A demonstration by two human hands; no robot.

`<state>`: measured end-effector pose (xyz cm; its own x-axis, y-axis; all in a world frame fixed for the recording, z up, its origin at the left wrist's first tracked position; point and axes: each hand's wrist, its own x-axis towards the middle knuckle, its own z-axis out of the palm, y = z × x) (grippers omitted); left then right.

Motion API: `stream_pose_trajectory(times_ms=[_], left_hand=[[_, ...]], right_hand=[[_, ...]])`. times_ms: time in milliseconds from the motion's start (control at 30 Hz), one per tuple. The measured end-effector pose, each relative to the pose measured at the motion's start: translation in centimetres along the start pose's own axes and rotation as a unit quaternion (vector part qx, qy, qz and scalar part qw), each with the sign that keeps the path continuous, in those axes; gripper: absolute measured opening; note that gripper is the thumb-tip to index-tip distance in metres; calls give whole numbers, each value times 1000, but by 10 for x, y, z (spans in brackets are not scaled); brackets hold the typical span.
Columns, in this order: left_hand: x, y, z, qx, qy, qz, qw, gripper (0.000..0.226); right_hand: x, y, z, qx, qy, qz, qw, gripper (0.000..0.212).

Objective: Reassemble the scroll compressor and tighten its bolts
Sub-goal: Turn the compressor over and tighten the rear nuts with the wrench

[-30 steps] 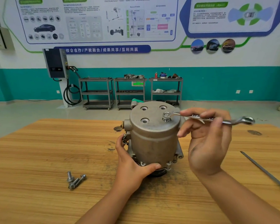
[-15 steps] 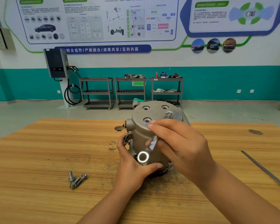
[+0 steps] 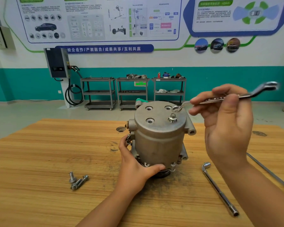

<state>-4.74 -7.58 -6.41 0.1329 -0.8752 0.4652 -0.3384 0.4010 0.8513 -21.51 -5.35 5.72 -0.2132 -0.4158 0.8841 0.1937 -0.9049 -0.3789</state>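
Workshop w/ teal-banded wall, posters, three carts (image 3: 133,92) at the back; in front a wooden table (image 3: 39,153).

Head view: scroll compressor (image 3: 159,141) stands upright mid-table, nearer the far edge. Left hand (image 3: 134,167) grips its lower body, thumb across the front, fingers wrapped round the left side. Right hand (image 3: 226,128) pinches the combination wrench (image 3: 220,99) by the shank, fingers curled on it.

Change: 1 s ago the ring end sat on the bolt (image 3: 172,118); half a sec ago the handle had swung toward the person; now the ring end is off the bolt, hovering just behind it over the far-right part of the top face, motion-blurred. Prob. one stroke done and the wrench being reset for the next.

The bolt head stands proud, so likely not seated yet. Three other holes (image 3: 149,120) are empty; three loose bolts (image 3: 77,181) lie left of the compressor toward the near edge. An L-handle socket wrench (image 3: 218,189) lies toward the near-right.
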Motion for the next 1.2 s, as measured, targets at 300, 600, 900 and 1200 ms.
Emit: stream_pose_trajectory(times_ms=[300,600,900,1200], left_hand=[[-1,1,0,18,4,7,1000,118],[-2,2,0,13,8,6,1000,121],[-3,4,0,21,12,2,1000,124],[-2,6,3,19,4,-15,1000,116]], right_hand=[[19,13,-23,136,4,195,971,26],[14,23,-23,175,42,267,947,27],[15,24,-22,119,51,240,962,28],[-13,27,-7,60,104,49,992,23]])
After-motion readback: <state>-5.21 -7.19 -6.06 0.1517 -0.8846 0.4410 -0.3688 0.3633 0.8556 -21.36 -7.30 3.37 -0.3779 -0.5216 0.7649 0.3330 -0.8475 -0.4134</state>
